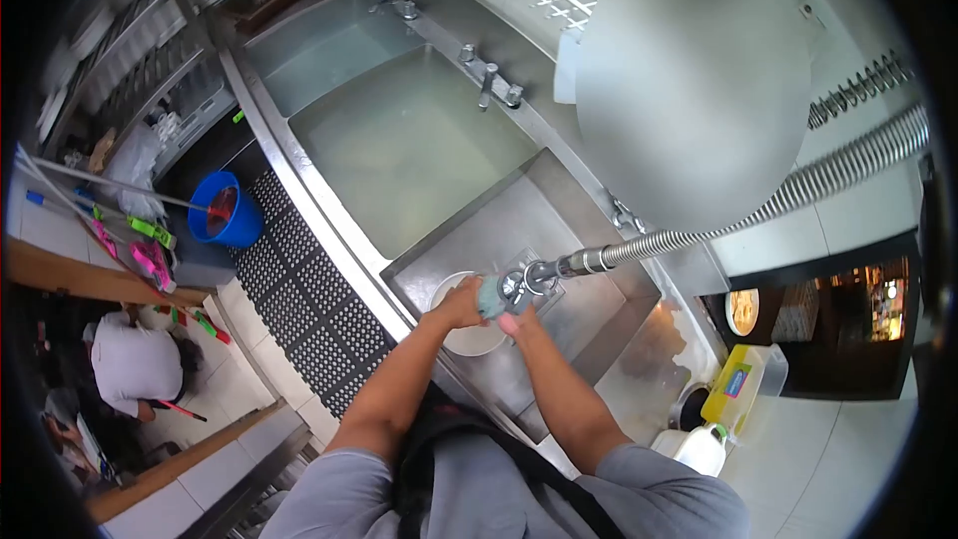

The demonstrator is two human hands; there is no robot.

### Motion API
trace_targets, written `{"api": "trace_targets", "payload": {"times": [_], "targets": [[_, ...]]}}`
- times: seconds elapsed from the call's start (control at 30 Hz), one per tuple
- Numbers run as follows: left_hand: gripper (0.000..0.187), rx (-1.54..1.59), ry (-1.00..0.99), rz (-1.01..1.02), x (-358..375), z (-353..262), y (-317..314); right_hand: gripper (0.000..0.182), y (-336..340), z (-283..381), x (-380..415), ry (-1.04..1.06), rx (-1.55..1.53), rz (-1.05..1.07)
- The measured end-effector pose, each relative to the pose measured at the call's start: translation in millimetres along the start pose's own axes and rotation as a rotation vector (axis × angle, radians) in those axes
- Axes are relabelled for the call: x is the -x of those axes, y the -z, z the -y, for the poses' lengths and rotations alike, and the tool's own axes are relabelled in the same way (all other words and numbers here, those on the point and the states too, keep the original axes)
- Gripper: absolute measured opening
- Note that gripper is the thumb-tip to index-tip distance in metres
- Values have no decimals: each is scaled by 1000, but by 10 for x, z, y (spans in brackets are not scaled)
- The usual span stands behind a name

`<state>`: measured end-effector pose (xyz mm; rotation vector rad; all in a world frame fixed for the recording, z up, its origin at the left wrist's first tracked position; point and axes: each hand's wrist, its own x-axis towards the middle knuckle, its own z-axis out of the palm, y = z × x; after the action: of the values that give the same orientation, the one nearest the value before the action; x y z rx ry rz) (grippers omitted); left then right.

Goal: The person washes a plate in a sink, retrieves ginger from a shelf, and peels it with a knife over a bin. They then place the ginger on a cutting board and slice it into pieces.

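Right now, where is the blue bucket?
In the head view, the blue bucket is on the person's left, beyond the sink's front edge, right beside the black perforated mat.

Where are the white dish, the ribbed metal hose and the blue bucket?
White dish [473, 341]: head view, on its inside, near the lower edge.
Ribbed metal hose [860, 161]: head view, on its thick stretch toward the right.
Blue bucket [242, 228]: head view, on its outer wall.
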<state>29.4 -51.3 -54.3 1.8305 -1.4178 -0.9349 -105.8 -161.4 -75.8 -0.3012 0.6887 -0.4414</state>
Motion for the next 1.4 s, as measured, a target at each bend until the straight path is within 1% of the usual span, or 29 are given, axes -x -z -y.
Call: {"api": "trace_targets", "payload": {"times": [0.03, 0.1, 0.13, 0.17, 0.2, 0.23, 0.27, 0.3, 0.33, 0.37, 0.4, 0.43, 0.5, 0.53, 0.6, 0.63, 0.7, 0.77, 0.83, 0.9, 0.93, 1.0, 1.03, 1.07, 1.13, 1.17, 1.23, 1.3, 1.4], "targets": [[84, 59, 23, 10, 4, 72, -84, 23, -1, 25, 104, -10, -135, 96], [77, 113, 33, 41, 66, 97, -196, 25, 8, 79, 349, 18, -111, 130], [63, 203, 71, 26, 85, 107, -240, 29, 9, 111, 478, 28, -74, 173], [51, 288, 104, 13, 79, 88, -245, 45, -127, 193, 713, 56, -63, 41], [44, 365, 179, 70, 98, -46, -168, 45, -17, 254, 779, 95, -76, 39], [37, 433, 244, 141, 126, -206, -91, 48, 105, 341, 886, 32, 123, 79], [35, 404, -24, 10, 173, -363, -46, 52, 299, 451, 970, -10, 321, 102], [36, 378, -44, -26, 177, -436, -89, 58, 492, 518, 1009, -36, 462, 174], [40, 361, -28, 36, 100, -313, -221, 65, 621, 589, 1056, -52, 608, 225], [43, 260, -27, 65, 161, -579, -114, 62, 538, 682, 1203, -80, 634, 323], [43, 275, -77, 72, 174, -883, -39, 67, 347, 699, 1429, -42, 740, 292], [46, 228, -153, 25, 144, -913, -161, 86, 90, 684, 1587, 33, 934, 304], [46, 352, -264, -33, 133, -1107, -346, 96, -120, 550, 1715, 278, 1217, 317], [48, 507, -143, 6, 180, -1319, -340, 96, -154, 534, 1747, 316, 1209, 286], [49, 1184, 104, 70, 206, -1557, -367, 87, -159, 470, 1801, 444, 865, 154], [49, 1175, 107, 77, 182, -1580, -428, 87, -101, 472, 1800, 449, 855, 150], [52, 1487, 258, 150, 135, -1606, -517, 71, 86, 403, 1708, 572, 805, 18], [50, 1178, 289, 169, -12, -1550, -746, 60, 298, 375, 1721, 390, 526, 15], [49, 99, -134, 246, -331, -1395, -910, 45, 377, 426, 1791, 251, 454, -224], [44, -345, -249, 520, -554, -1871, -714, 23, 652, 330, 1749, 125, 282, -187], [44, -351, -242, 510, -694, -1936, -704, 23, 709, 298, 1753, 121, 285, -174], [47, -2, -271, 310, -1033, -2123, -776, 14, 839, 184, 1768, -129, -142, -236], [45, 185, -17, 341, -1202, -2392, -766, 15, 904, 100, 1746, -116, -193, -189], [45, 180, -59, 372, -1403, -2503, -816, 19, 955, 33, 1705, -90, -241, -145], [48, 493, 279, 378, -1807, -2613, -885, 20, 844, 36, 1738, -45, -215, -170], [48, 484, 248, 409, -1979, -2702, -953, 21, 791, 78, 1711, -85, -185, -187], [49, 651, 416, 384, -2232, -2796, -1054, 22, 686, 190, 1679, -111, -168, -205], [51, 715, 463, 353, -2496, -2781, -1176, 20, 592, 291, 1672, -149, -105, -257], [52, 856, 546, 304, -2836, -2630, -1338, 25, 585, 352, 1656, -53, -74, -223]]}}
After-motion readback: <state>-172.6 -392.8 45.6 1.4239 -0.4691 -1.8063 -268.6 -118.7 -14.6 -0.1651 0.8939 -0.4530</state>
